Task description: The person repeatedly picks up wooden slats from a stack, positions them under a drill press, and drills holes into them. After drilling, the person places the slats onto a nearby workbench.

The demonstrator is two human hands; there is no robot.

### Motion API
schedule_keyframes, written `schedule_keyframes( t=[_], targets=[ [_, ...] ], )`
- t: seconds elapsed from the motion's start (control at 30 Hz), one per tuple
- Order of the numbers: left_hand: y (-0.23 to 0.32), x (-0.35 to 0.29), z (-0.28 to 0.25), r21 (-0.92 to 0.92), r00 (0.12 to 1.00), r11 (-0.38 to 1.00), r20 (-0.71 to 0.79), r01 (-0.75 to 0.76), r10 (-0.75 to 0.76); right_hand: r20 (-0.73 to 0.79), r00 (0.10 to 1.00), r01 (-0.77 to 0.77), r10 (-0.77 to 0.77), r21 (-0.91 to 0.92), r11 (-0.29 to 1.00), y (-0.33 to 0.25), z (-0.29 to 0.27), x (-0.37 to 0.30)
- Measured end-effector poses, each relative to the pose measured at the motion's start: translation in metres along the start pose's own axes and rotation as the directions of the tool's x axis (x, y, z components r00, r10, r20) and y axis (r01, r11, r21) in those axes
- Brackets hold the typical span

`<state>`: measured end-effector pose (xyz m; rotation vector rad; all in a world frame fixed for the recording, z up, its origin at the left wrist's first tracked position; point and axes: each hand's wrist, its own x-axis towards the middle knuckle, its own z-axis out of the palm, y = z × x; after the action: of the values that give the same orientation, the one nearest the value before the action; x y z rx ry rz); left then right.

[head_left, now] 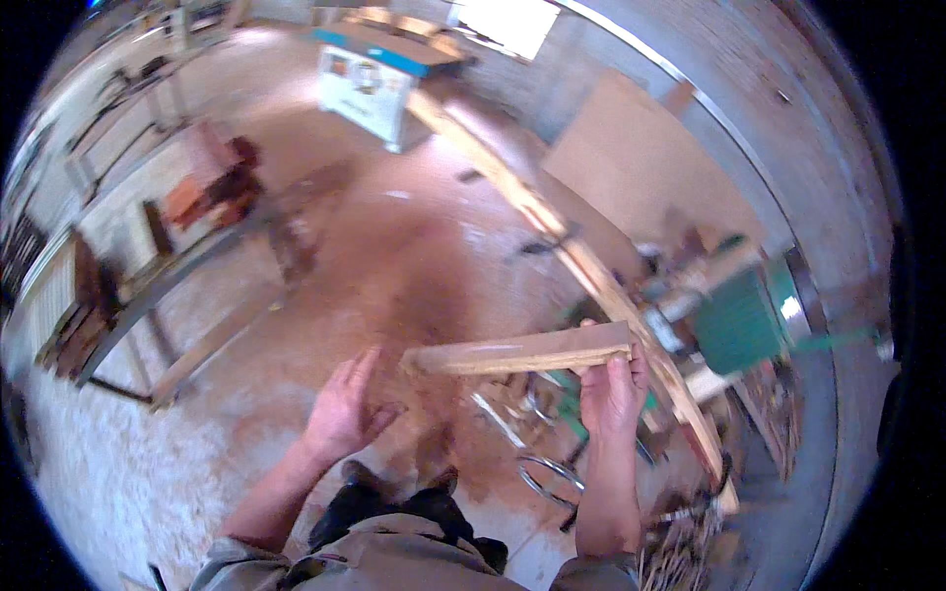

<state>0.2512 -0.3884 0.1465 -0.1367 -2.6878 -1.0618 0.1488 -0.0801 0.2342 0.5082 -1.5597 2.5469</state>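
A short wooden board (pixel 522 353) is held out level in front of me above the floor. My right hand (pixel 613 386) grips its right end, with the thumb on the near edge and the fingers behind. The board's left end points toward my left hand (pixel 347 409), which hangs a little apart from it. That hand holds nothing, its fingers stretched forward and the thumb spread away. Some blur softens the board's surface.
On the left stands a workbench (pixel 187 258) with stacked wood pieces (pixel 74 305). A long timber beam (pixel 581 258) runs diagonally on the right, beside a green machine (pixel 744 320). A white-and-blue machine (pixel 365 84) is at the back. Scraps (pixel 680 557) lie near my right.
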Motion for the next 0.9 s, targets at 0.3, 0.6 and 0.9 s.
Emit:
schedule_keyframes(
  t=[0.3, 0.6, 0.9],
  targets=[
    [-0.094, -0.075, -0.062, 0.207, 0.98, 0.958, -0.053, 0.199, -0.192, 0.107, 0.833, -0.55, 0.543, 0.051, 0.833, 0.17, 0.155, 0.01],
    [-0.197, -0.092, -0.182, 0.05, 0.604, 0.63, -0.35, 0.775, -0.716, 0.024, 0.661, -0.733, 0.75, -0.189, 0.653, 0.339, 0.181, 0.044],
    [-0.285, -0.118, -0.37, 0.158, 0.373, 0.416, -0.774, 0.896, -0.511, -0.002, 0.396, -0.862, 0.918, -0.347, 0.37, 0.436, 0.183, 0.049]
  ],
)
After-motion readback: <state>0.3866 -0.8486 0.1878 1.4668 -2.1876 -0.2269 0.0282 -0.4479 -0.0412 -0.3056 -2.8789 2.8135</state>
